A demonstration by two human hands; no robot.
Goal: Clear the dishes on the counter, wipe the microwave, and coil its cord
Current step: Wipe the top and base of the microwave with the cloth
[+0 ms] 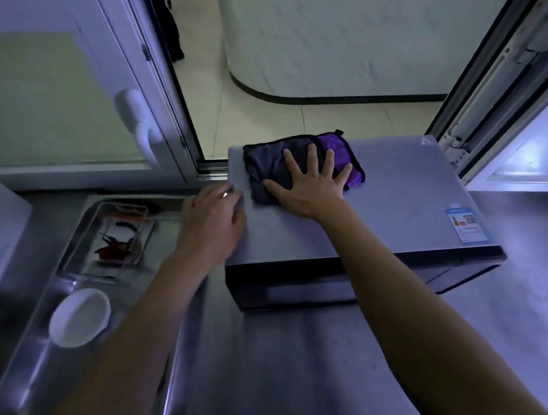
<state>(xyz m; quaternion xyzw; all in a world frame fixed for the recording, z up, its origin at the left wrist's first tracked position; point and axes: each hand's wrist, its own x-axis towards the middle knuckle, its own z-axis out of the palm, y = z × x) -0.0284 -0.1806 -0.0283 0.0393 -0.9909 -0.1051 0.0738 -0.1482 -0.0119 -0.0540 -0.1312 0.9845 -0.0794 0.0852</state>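
Two hands are on the microwave (pixel 366 211), which sits far on the steel surface (pixel 282 374). Your right hand (pixel 310 183) presses flat, fingers spread, on the purple-and-grey cloth (pixel 272 170) at its far left top. Your left hand (pixel 213 219) rests loosely curled on the microwave's left edge, holding nothing. A white bowl (pixel 79 316) and glass dish (pixel 108 243) lie in the sink (pixel 29 358) at left.

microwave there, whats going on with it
A person is wiping the top of the microwave. The right hand presses flat, fingers spread, on a folded dark and purple cloth near the back left corner. The left hand rests on the microwave's left edge, as if steadying it. In the sink to the left sit a clear tray with red scraps and a white bowl. No cord shows.
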